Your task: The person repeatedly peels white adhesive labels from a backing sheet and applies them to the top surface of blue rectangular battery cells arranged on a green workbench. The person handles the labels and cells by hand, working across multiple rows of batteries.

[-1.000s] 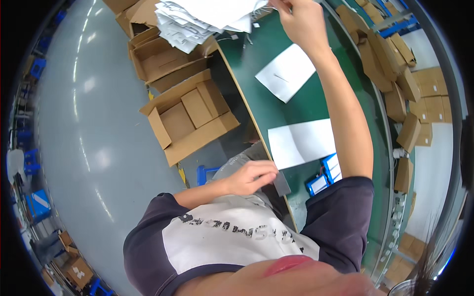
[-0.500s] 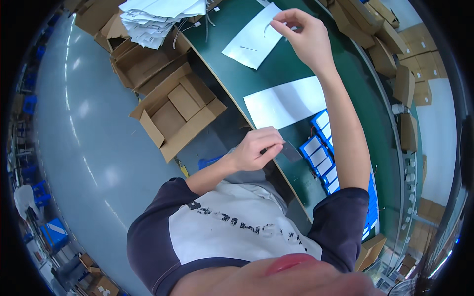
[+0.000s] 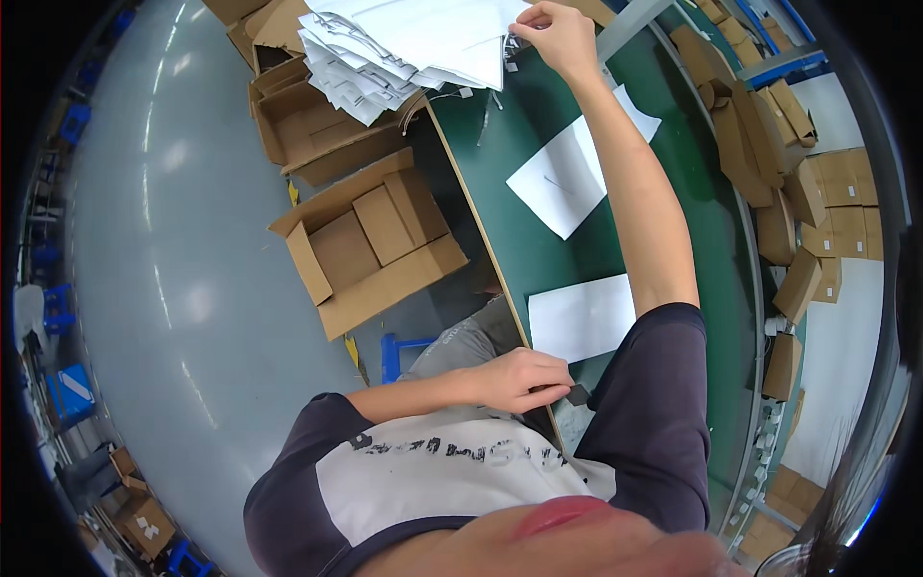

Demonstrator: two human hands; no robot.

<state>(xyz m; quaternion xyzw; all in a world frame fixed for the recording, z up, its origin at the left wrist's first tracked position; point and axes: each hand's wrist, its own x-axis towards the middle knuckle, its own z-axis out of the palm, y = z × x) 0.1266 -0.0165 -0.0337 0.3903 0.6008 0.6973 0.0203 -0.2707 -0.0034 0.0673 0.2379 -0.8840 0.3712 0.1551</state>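
Note:
My left hand [image 3: 524,381] is closed near the table edge, beside my shirt. A small dark grey flat piece [image 3: 578,394] shows at its fingertips. My right arm stretches across the table, and my right hand [image 3: 560,40] pinches at the corner of a thick stack of white sheets [image 3: 433,38]. What its fingertips hold is too small to make out. Thin wires with white connectors [image 3: 466,93] stick out from under the stack. A white sheet [image 3: 567,197] with a thin dark wire lies under my right forearm. Nearer me lies another white sheet [image 3: 582,317].
An opened cardboard box [image 3: 351,245] stands left of the green table [image 3: 510,260], with another box [image 3: 298,125] behind it. A blue stool [image 3: 391,356] is near my legs. Cardboard cartons [image 3: 760,144] line the right side beyond the table. A grey post [image 3: 635,27] rises at the far end.
My right hand has moved from above the far sheet to the stack's corner. My view has shifted toward the far end. The blue-and-white packs no longer show.

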